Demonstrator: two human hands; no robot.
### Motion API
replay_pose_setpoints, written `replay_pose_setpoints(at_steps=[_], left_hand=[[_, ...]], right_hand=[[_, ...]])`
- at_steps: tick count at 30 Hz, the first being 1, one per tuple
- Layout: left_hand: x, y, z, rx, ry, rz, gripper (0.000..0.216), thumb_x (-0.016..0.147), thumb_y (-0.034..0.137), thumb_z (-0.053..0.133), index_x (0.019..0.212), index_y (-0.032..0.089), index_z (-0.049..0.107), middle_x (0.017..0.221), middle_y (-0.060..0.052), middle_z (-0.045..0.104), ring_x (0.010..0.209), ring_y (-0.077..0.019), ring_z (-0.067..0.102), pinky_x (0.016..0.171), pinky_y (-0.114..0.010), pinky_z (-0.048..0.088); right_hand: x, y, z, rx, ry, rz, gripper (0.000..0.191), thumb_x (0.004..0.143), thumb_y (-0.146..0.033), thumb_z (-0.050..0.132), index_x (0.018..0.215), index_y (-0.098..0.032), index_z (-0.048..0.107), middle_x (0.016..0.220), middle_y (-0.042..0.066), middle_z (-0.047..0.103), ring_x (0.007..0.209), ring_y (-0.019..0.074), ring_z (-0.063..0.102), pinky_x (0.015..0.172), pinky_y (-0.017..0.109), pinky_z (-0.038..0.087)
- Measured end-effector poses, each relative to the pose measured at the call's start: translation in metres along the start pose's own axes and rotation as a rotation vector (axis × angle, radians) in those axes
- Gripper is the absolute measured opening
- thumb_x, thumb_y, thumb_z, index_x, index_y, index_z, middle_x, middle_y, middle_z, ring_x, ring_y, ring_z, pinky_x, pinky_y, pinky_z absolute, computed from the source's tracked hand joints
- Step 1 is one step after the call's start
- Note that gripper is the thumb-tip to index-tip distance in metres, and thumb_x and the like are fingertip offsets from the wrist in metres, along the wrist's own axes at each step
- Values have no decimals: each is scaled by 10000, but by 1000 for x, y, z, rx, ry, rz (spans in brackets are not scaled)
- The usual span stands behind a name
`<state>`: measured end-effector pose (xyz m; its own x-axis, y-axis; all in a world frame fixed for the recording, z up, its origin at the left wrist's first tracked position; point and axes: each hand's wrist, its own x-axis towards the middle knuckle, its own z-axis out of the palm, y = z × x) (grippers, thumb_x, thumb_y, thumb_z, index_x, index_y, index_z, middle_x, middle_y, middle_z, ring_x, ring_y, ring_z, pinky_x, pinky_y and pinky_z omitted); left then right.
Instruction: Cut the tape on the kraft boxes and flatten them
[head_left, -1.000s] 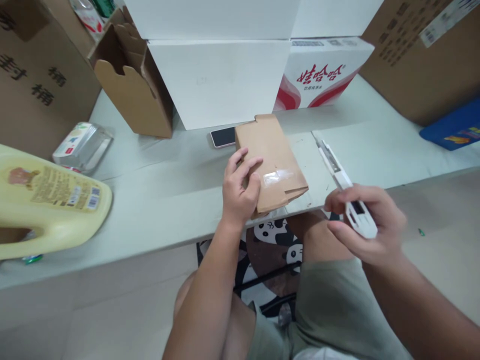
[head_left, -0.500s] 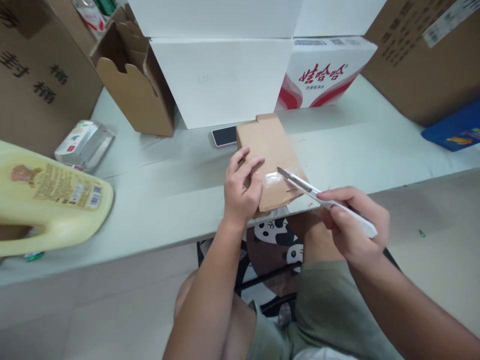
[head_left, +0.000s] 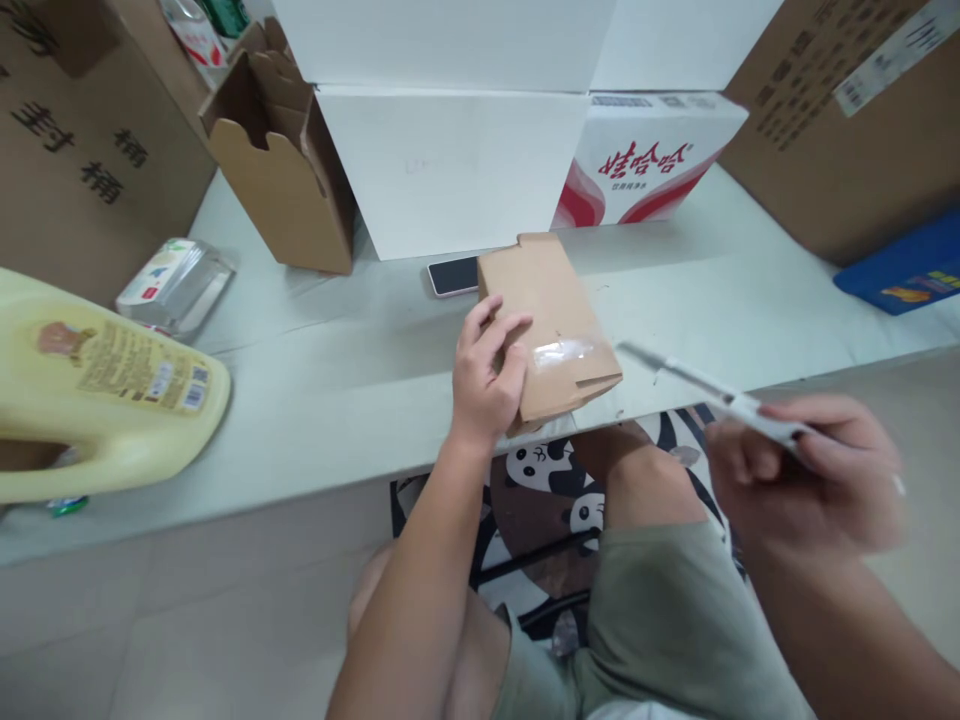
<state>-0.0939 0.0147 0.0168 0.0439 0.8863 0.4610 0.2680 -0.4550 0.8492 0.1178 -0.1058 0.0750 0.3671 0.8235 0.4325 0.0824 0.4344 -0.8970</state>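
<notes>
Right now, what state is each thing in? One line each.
Left hand: resting on the small box
Right hand: closed around the utility knife, blurred
Utility knife: blade out
Small box: lying at the table's edge
Clear tape: stuck on the box; cut or intact, can't tell
Tall carton: upright, top open
Phone: face up, screen dark, partly hidden

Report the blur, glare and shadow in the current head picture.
Head view: motion blur smears the right hand and the cutter knife it holds, while the left hand looks sharper; head view: whitish glare lies on the clear tape across the small cardboard box; head view: a soft shadow falls on the table left of that box.
</notes>
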Motion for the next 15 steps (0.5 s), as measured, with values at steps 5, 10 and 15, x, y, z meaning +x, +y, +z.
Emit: replay_pose_setpoints(at_steps=[5, 10, 15], left_hand=[[7, -7, -16, -57, 10, -82, 257, 914, 227, 548, 1099, 267, 722, 1467, -60, 570, 1440, -271, 474, 1190, -464, 437], [12, -7, -35, -72, 112, -206, 267, 938, 324, 525, 1065, 229, 739, 1433, -77, 639, 1400, -268, 537, 1176, -445, 434], [13, -6, -55, -14, 216, -293, 379, 949, 432, 476, 1016, 197, 765, 1223, -96, 759, 1239, -268, 653, 1108, -414, 466]], right_hand=[[18, 46, -14, -840, -138, 21, 322, 840, -318, 661, 1151, -256, 713, 838, 35, 731, 732, 218, 677, 696, 376, 560], [23, 97, -25, -1166, -424, 151, 599, 872, -382, 548, 1417, -138, 591, 1338, 218, 663, 1234, 389, 646, 1034, 587, 522], [12, 111, -14, -1127, -503, 141, 541, 905, -492, 541, 1298, -154, 695, 1541, 218, 524, 1480, 438, 434, 1215, 658, 340]])
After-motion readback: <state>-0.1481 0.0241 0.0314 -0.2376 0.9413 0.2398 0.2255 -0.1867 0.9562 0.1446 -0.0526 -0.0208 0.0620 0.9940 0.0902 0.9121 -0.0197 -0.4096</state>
